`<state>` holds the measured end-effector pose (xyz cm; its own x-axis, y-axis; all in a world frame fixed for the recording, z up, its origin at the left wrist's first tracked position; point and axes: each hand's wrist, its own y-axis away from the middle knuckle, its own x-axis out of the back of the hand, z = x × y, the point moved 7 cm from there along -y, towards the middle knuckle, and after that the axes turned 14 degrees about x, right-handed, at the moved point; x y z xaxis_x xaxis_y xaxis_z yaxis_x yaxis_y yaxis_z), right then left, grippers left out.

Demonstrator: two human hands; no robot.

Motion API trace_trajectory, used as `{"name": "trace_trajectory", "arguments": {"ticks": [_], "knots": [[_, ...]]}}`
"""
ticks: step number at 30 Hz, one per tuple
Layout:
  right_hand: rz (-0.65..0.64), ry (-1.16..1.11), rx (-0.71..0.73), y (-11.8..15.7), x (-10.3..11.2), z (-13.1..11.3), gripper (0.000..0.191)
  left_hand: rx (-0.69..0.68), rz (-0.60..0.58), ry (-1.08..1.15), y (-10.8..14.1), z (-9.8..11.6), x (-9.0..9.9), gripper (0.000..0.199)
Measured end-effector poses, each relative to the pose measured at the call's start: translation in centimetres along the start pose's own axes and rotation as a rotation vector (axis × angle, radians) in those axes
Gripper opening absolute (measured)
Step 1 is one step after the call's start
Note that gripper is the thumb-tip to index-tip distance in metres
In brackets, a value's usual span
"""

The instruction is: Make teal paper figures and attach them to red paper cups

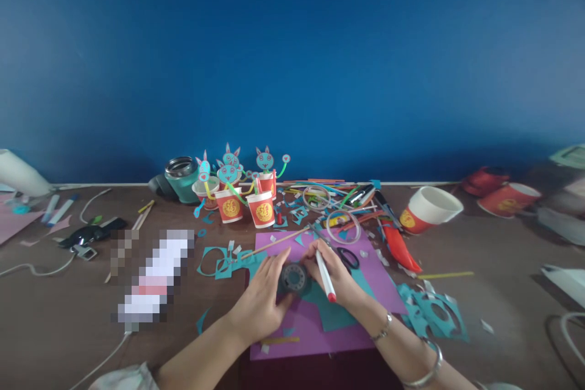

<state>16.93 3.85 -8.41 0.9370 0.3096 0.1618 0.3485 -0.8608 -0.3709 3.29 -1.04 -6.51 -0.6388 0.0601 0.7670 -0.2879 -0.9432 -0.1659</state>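
My left hand (262,301) curls round the left side of a dark round tape roll (294,278), thumb below it and fingers above. A white marker with a red end (325,274) is held in my right hand (329,271), at the roll's right side; its writing tip is hidden by my fingers. Under both hands lie a teal paper sheet (336,317) and a larger purple sheet (315,341). Black-handled scissors (350,258) rest just beyond my right hand. A thin wooden stick (274,242) lies beyond the roll.
Decorated red and white cups (262,210) stand at the back, beside a teal flask (183,180). Craft sticks and rings (342,226) are piled behind the sheets. Teal paper scraps (434,314) and a white cup (429,210) are on the right, a cable (98,365) on the left.
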Motion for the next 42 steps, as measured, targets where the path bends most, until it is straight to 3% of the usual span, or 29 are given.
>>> {"name": "trace_trajectory", "arguments": {"ticks": [9,12,15,18,22,27,33,37,39,42], "knots": [[0.005,-0.062,-0.030,0.0,-0.2,0.1,0.019,0.004,0.018,-0.002,-0.1,0.0,0.1,0.072],[0.020,-0.068,-0.059,0.0,-0.2,-0.2,0.020,-0.002,0.080,-0.063,-0.2,0.9,1.1,0.070],[0.026,-0.105,-0.082,-0.1,-0.2,-0.5,0.019,-0.001,0.141,-0.229,0.1,2.5,2.0,0.054],[0.035,-0.094,-0.088,-0.2,-0.1,-0.5,0.016,0.051,0.054,-0.439,1.0,4.2,0.8,0.042],[0.051,-0.031,-0.077,-0.3,0.2,-0.4,0.019,0.210,-0.117,-0.728,1.9,5.3,-2.2,0.059],[0.059,-0.041,-0.088,-0.5,0.3,-1.4,0.026,0.298,-0.098,-0.775,1.4,5.9,-3.5,0.071],[0.097,-0.041,-0.130,-0.4,0.7,-2.6,0.025,0.262,-0.004,-0.782,1.3,5.7,-3.9,0.074],[0.132,-0.135,-0.195,-0.9,1.3,-2.5,0.035,0.279,-0.029,-0.725,1.1,5.5,-4.5,0.075],[0.086,-0.087,-0.197,-1.8,1.2,-2.9,0.037,0.297,-0.064,-0.725,0.9,5.4,-4.8,0.074],[-0.064,0.084,-0.199,-3.7,-0.2,-3.6,0.025,0.249,-0.072,-0.753,0.8,5.7,-5.0,0.070]]}}
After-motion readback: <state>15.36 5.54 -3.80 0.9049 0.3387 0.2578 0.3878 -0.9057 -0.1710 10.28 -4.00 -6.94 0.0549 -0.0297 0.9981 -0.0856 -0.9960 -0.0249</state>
